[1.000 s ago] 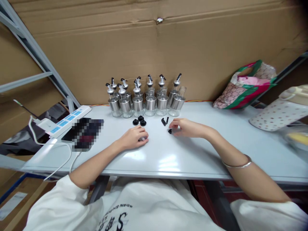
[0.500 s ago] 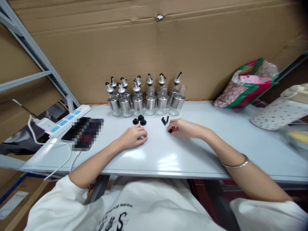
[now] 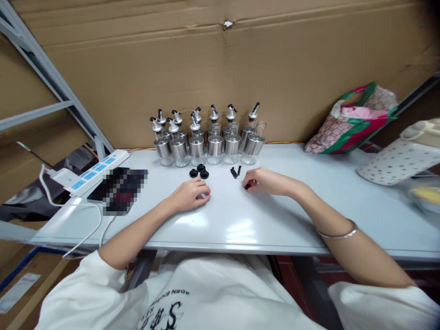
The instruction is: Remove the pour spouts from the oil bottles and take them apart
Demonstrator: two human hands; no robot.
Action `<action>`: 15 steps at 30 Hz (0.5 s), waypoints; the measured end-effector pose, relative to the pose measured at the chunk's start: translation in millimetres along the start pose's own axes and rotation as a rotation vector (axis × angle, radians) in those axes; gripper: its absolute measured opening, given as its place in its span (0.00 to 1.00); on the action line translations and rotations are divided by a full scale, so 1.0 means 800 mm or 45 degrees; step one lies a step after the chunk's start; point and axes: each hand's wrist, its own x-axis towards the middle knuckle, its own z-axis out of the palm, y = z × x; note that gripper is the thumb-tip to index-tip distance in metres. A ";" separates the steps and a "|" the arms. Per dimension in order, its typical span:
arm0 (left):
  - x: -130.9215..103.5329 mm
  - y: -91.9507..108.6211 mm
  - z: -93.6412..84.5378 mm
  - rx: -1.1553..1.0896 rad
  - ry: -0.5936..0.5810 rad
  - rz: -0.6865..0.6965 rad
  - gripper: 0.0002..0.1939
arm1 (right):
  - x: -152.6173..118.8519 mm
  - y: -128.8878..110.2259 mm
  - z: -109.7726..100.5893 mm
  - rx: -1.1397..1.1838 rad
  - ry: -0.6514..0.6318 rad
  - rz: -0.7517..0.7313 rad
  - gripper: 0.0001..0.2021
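My left hand rests on the table with its fingers curled around a small silvery piece, mostly hidden. Just beyond it lie three round black stoppers in a cluster. My right hand pinches a small black part low over the tabletop; its shape is mostly covered by the fingers. A few thin black flip-cap pieces lie left of that hand. Behind them stand glass bottles with steel sleeves; many carry silver pour spouts with black flaps, while several in front have open necks.
A white power strip and a dark, partly pixelated phone with white cables lie at the left. A patterned bag, a spotted white flask and a blurred bowl are at the right. Cardboard rises behind.
My right hand has shifted slightly right, away from the thin black pieces, with the small black part still pinched. My left hand has stayed almost in place.
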 end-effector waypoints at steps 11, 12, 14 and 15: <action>0.001 -0.001 -0.001 -0.031 -0.008 -0.001 0.12 | 0.010 0.011 0.011 -0.109 0.116 0.063 0.30; 0.001 0.000 -0.002 -0.048 -0.007 -0.001 0.13 | 0.011 0.012 0.014 -0.105 0.080 0.067 0.30; 0.002 0.002 -0.003 -0.074 -0.009 -0.006 0.12 | 0.012 0.012 0.016 -0.085 0.045 0.053 0.27; 0.002 0.003 -0.004 -0.081 -0.010 -0.013 0.12 | 0.013 0.012 0.017 -0.076 0.047 0.036 0.26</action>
